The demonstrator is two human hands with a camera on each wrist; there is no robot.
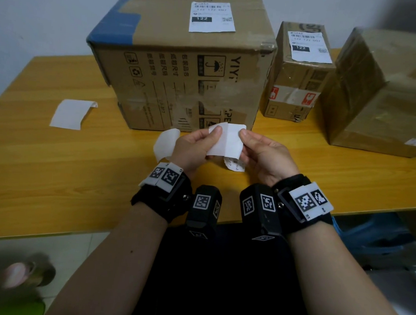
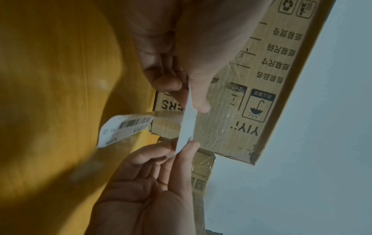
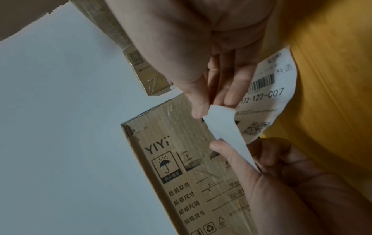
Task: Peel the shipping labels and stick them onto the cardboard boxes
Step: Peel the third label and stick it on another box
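**Tech A:** Currently, which items carry risk, largest first?

**Tech B:** Start with the yellow wooden worktop (image 1: 43,162). The large printed cardboard box with blue tape (image 1: 182,82) and the small brown taped cardboard box (image 1: 296,85) each carry a white printed label on top. The plain brown cardboard box at the right (image 1: 381,95) shows none on the faces in view, so it is probably the target. A spent white backing sheet (image 1: 71,113) lies at the left of the worktop.

**Tech A:** And the held item?

**Tech B:** The white barcode shipping label with its backing (image 1: 227,144) is held above the worktop, in front of the large box. Left hand (image 1: 193,146): thumb and fingers pinch one white edge, with a curled white sheet (image 1: 165,143) also at that hand. Right hand (image 1: 263,153): thumb and forefinger pinch the opposite edge.

**Tech A:** Failure modes?

**Tech B:** The printed part curls downward; once adhesive is exposed, it may fold and bond to itself. Uneven pulling could tear it. The extra sheet in the left grip could catch the adhesive. A curled label would probably go on creased.
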